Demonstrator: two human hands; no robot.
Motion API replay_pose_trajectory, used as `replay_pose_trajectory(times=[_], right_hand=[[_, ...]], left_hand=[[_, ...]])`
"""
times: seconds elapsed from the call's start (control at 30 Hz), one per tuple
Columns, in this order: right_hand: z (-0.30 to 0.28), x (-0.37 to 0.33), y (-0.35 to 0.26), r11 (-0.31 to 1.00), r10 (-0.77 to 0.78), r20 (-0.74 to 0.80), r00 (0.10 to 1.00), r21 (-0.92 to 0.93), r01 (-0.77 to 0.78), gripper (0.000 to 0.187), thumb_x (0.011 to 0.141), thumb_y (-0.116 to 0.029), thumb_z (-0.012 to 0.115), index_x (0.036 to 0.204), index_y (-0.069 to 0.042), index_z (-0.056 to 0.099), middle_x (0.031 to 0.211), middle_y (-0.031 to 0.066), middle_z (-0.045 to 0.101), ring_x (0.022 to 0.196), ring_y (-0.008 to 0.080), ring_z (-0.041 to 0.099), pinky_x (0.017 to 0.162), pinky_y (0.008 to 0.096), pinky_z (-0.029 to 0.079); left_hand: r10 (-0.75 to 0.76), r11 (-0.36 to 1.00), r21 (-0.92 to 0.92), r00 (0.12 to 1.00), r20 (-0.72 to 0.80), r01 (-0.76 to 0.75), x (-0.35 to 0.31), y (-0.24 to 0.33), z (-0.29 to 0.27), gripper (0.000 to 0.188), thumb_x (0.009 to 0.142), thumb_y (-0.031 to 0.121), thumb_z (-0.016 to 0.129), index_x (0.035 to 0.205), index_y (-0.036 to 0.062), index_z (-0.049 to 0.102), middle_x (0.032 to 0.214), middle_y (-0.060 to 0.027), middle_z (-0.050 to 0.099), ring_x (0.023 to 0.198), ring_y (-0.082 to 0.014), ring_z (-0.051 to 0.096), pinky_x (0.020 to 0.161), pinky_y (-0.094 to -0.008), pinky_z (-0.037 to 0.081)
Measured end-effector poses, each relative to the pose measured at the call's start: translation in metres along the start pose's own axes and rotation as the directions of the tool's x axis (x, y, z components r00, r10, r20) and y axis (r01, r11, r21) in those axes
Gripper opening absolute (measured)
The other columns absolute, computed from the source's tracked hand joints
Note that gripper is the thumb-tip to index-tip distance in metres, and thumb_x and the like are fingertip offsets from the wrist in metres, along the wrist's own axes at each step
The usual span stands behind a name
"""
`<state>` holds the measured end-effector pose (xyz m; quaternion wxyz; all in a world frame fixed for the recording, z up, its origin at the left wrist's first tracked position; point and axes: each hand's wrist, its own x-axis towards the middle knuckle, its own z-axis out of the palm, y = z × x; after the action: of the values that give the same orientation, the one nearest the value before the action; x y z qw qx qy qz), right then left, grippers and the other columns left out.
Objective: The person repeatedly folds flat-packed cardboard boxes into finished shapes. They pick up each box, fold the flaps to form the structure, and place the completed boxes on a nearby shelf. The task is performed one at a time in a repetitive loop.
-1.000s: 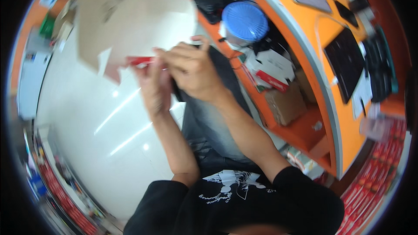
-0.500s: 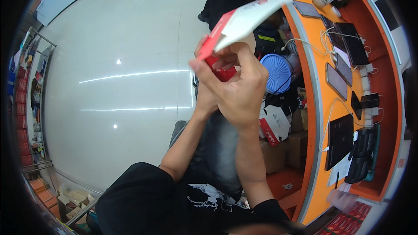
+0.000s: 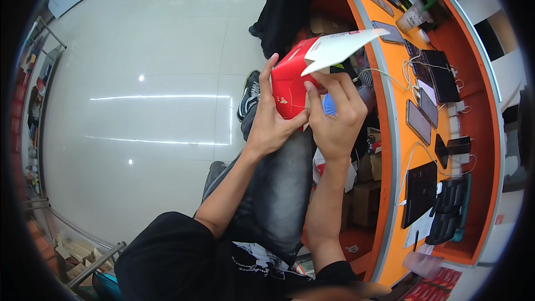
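The box [image 3: 290,86] is bright red with a white flap [image 3: 340,53]. The desk [image 3: 400,245] is orange, its edge [image 3: 395,139] grey. The shirt [image 3: 167,262] is black with a white print [image 3: 259,256], the trousers [image 3: 278,189] faded grey.

Open left, crowded right
The way left of the left hand [image 3: 272,126] lies open over the tiled floor [image 3: 156,117]. Beyond the red-and-white carton [image 3: 288,90], another person's dark-trousered leg [image 3: 284,17] bars the far side; right of the right hand [image 3: 338,114] stands the orange tabletop [image 3: 398,248], carrying several phones [image 3: 419,121].
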<state>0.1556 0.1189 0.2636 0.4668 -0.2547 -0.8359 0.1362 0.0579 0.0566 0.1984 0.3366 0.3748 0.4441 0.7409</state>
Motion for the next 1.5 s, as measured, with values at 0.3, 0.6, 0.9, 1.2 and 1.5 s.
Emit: replay_pose_trajectory(times=[0.3,0.6,0.9,1.2,1.5], right_hand=[[0.014,-0.023,0.001,0.994,0.105,-0.112,0.988,0.051,-0.1,0.013,0.084,0.002,0.076,0.097,0.002,0.076,0.09,0.0123,0.071,0.077,0.0273,0.069,0.068,0.0374,0.053],[0.028,-0.043,-0.004,0.991,0.128,-0.18,0.975,0.069,-0.117,0.016,0.082,0.004,0.076,0.098,0.003,0.075,0.092,0.0145,0.069,0.076,0.0284,0.07,0.067,0.0378,0.053],[0.039,-0.05,-0.003,0.989,0.12,-0.195,0.973,0.11,-0.1,0.025,0.08,0.005,0.073,0.105,0.0,0.076,0.093,0.0135,0.065,0.086,0.0296,0.066,0.071,0.0393,0.055],[0.022,-0.042,-0.002,0.979,0.167,-0.181,0.969,0.146,-0.142,0.022,0.084,0.003,0.071,0.105,0.0,0.075,0.092,0.0137,0.066,0.088,0.0318,0.068,0.074,0.0412,0.057],[0.017,-0.051,-0.005,0.958,0.131,0.013,0.991,0.256,-0.13,0.023,0.084,-0.004,0.076,0.106,-0.001,0.077,0.127,0.0204,0.057,0.111,0.0337,0.061,0.093,0.042,0.052]], left_hand=[[0.094,0.988,0.123,0.995,-0.015,-0.091,0.0,-0.017,-0.003,0.108,0.084,0.009,0.08,0.163,0.0136,0.006,0.15,-0.0243,0.041,0.129,-0.0332,0.058,0.105,-0.0445,0.053],[0.081,0.994,0.071,0.996,-0.033,-0.078,-0.001,-0.013,-0.003,0.109,0.085,0.013,0.082,0.162,0.0121,0.006,0.152,-0.0244,0.038,0.134,-0.0334,0.054,0.111,-0.0447,0.047],[0.089,0.992,0.097,0.995,-0.044,-0.084,0.002,-0.01,-0.001,0.106,0.085,0.005,0.08,0.163,0.0143,0.009,0.148,-0.0171,0.043,0.134,-0.026,0.051,0.115,-0.0418,0.041],[0.085,0.982,0.168,0.996,-0.003,-0.083,0.001,-0.012,0.0,0.101,0.085,0.005,0.081,0.16,0.0161,0.014,0.147,-0.0177,0.043,0.135,-0.0287,0.049,0.114,-0.0433,0.042],[-0.019,1.0,-0.006,0.998,-0.054,0.019,0.003,-0.018,-0.014,0.083,0.093,-0.004,0.063,0.158,0.0171,0.016,0.146,-0.0161,0.042,0.131,-0.0284,0.052,0.109,-0.0395,0.046]])
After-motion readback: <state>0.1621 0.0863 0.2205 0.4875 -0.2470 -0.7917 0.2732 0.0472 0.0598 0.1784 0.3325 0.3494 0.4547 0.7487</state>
